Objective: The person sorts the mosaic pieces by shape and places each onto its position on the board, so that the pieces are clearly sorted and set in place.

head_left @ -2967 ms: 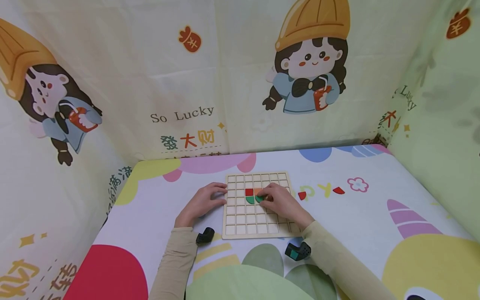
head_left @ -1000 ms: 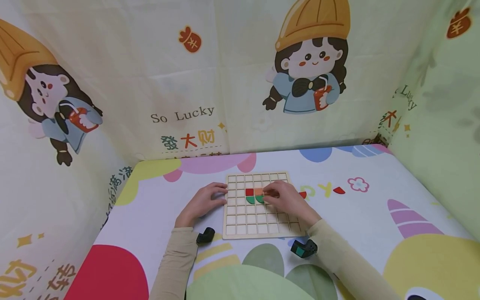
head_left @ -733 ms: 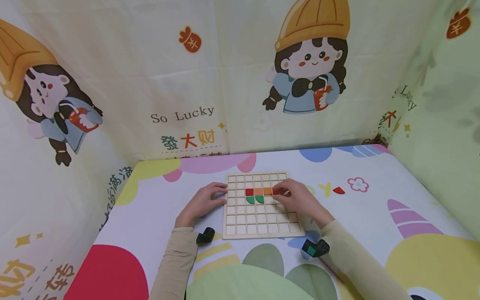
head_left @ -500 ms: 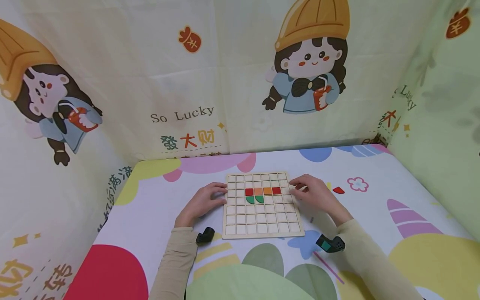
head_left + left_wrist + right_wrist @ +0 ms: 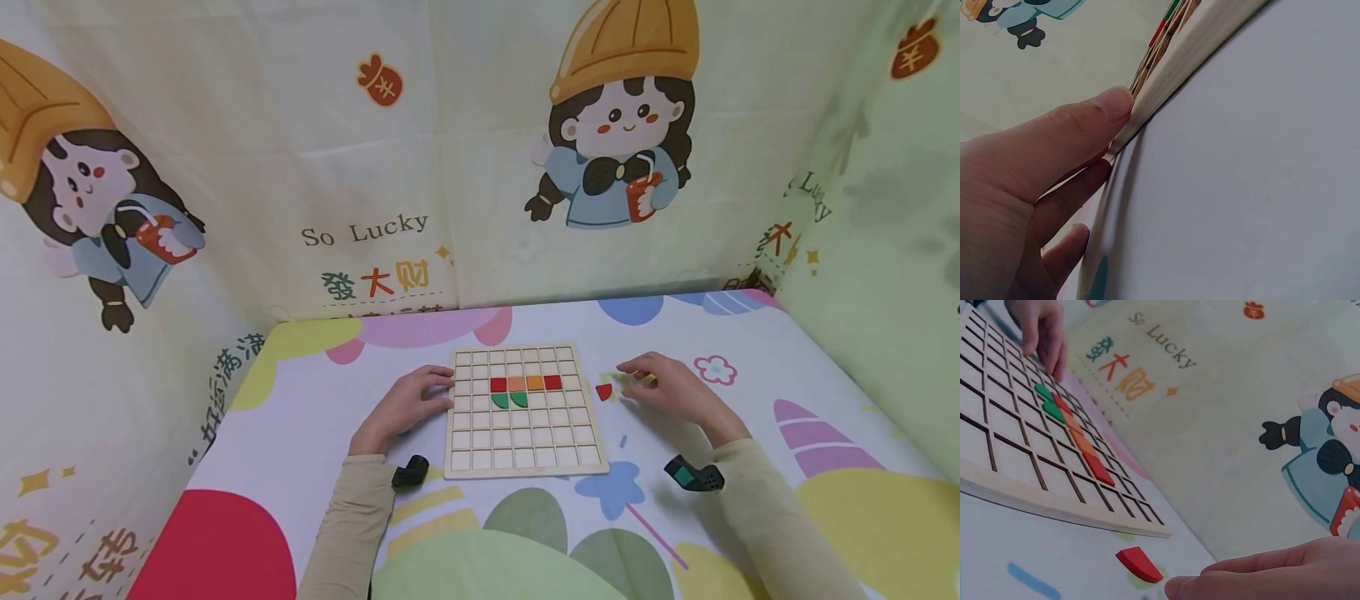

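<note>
A wooden grid board lies on the table. One row of its cells holds a red square, a salmon square, an orange square and another red square. Just below the first two sit green quarter circles. My left hand touches the board's left edge with relaxed fingertips; its thumb lies against the side. My right hand hovers off the board's right side, fingers loosely apart. A red quarter-circle piece rests on the cloth left of its fingertips.
The table cloth carries printed shapes, including a blue flower and a pink flower outline. Printed curtains close off the back and both sides. A small black device is worn at each wrist.
My right hand has moved right, off the board, uncovering the orange and second red squares and the nearer loose red piece. It now covers where another red piece lay. My left hand stays put.
</note>
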Motion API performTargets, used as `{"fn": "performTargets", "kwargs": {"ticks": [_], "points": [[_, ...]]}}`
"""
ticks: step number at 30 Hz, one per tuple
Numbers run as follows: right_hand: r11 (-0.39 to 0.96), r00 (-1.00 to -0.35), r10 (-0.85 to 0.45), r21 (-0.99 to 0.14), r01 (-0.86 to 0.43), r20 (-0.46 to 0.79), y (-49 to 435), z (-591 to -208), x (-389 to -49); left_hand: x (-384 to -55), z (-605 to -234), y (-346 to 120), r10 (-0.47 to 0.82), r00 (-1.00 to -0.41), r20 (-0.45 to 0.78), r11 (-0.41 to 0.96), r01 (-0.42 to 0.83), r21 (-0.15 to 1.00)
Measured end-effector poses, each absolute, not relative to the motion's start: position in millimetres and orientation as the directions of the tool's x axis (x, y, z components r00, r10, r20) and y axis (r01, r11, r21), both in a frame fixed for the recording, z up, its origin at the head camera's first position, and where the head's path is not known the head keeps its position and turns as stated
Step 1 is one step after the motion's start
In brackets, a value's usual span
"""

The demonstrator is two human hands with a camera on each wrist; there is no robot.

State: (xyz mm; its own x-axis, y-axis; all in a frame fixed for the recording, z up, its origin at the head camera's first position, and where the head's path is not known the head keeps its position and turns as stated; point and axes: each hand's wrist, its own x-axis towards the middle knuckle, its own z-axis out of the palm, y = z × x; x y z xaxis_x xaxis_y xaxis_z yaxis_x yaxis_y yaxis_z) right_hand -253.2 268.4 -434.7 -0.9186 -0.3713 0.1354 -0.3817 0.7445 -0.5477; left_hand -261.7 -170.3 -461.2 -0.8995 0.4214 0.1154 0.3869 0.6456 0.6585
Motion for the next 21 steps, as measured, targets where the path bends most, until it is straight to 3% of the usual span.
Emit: {"fn": "performTargets", "kwargs": {"ticks": [10, 21], "points": [[0.75, -0.916, -0.395, -0.55, -0.367, 0.073, 260, -442, -256, -262, -462, -170, 0.419, -0.901, 0.113, 0.645, 0.383, 0.662], [0.724, -0.876, -0.474, -0.528, -0.444, 0.087, 250, -445, -259, -263, -462, -171, 0.431, -0.894, 0.121, 0.639, 0.397, 0.659]]}}
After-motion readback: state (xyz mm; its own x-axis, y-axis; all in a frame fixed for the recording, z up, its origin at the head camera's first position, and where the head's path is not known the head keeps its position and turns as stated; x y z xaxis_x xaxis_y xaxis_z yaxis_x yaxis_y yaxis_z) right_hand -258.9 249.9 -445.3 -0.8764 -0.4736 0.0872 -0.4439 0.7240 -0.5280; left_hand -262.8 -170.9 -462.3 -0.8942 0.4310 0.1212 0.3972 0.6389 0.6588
